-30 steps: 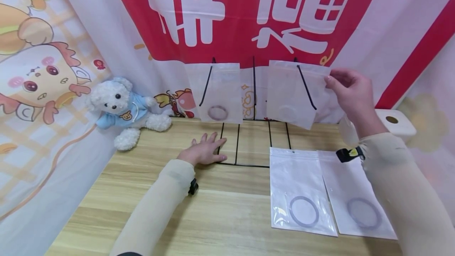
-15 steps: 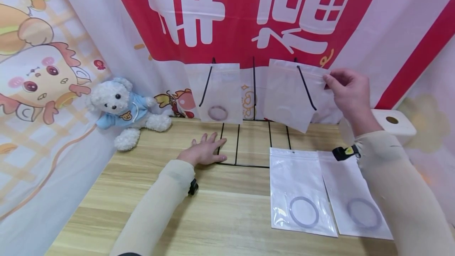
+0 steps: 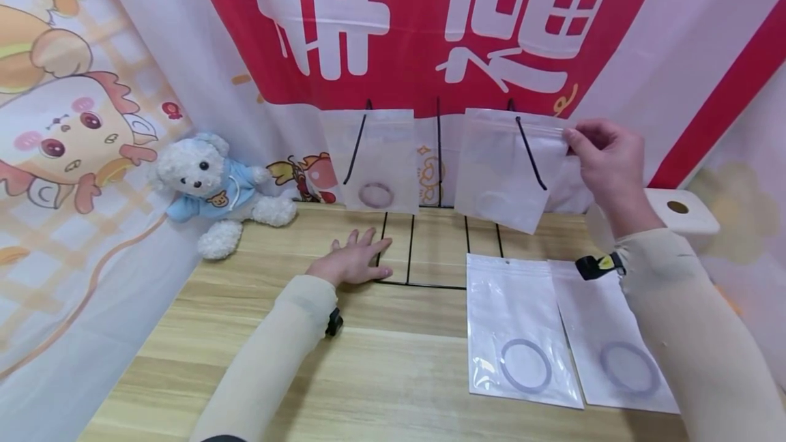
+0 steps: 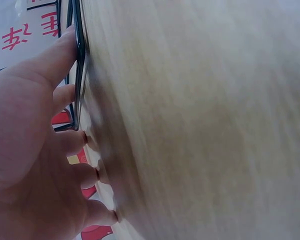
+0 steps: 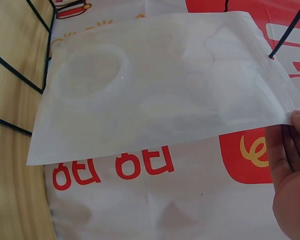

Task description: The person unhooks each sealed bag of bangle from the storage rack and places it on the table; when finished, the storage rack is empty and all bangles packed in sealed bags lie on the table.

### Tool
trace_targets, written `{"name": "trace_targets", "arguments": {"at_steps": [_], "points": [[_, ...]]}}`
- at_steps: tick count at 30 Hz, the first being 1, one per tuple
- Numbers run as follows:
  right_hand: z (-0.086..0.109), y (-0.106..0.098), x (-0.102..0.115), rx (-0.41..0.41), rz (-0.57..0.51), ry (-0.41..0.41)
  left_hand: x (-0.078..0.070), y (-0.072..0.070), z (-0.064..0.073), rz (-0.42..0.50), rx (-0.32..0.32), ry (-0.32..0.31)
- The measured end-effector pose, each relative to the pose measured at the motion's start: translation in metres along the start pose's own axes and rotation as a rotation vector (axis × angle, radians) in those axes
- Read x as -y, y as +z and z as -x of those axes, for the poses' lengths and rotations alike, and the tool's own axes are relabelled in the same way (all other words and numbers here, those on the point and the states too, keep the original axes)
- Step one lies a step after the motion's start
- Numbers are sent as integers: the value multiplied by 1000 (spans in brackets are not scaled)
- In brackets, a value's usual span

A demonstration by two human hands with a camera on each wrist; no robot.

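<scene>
My right hand (image 3: 610, 172) pinches the upper right corner of a white zip bag (image 3: 500, 169) between thumb and fingers. This bag hangs on a black wire hook (image 3: 531, 155), whose rod pokes out through the bag's top. A pale ring (image 5: 92, 72) shows inside it in the right wrist view. My left hand (image 3: 350, 259) lies spread on the table, its thumb and fingers over the left side of the black wire rack's base (image 3: 424, 285). On the rack's left hook (image 3: 356, 149) hangs another white zip bag (image 3: 393, 155) with a ring in its bottom.
Two flat zip bags, a left one (image 3: 512, 319) and a right one (image 3: 614, 333), lie on the wooden table (image 3: 381, 380), each with a ring inside. A white plush bear (image 3: 211, 183) sits at the back left. A white box (image 3: 684, 217) stands behind my right forearm.
The bag at my right hand has swung a little on its hook and its lower edge sits slightly lower. My right hand has shifted only slightly; the left hand has stayed still.
</scene>
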State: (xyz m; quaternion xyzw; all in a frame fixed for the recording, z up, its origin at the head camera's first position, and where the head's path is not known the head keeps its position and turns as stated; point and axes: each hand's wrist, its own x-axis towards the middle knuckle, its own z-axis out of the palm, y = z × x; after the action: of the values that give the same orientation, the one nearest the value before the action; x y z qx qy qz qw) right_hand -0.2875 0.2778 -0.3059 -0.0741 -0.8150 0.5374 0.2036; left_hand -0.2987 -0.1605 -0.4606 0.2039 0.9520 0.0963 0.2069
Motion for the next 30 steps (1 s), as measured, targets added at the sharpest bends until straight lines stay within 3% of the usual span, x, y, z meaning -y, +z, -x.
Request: {"name": "trace_targets", "arguments": {"at_steps": [9, 16, 30], "points": [[7, -6, 1, 7, -18, -17, -1, -1, 2, 8, 4, 2], [21, -12, -2, 10, 21, -44, 0, -1, 1, -4, 5, 4], [50, -24, -7, -19, -4, -54, 0, 0, 1, -3, 2, -4]]}}
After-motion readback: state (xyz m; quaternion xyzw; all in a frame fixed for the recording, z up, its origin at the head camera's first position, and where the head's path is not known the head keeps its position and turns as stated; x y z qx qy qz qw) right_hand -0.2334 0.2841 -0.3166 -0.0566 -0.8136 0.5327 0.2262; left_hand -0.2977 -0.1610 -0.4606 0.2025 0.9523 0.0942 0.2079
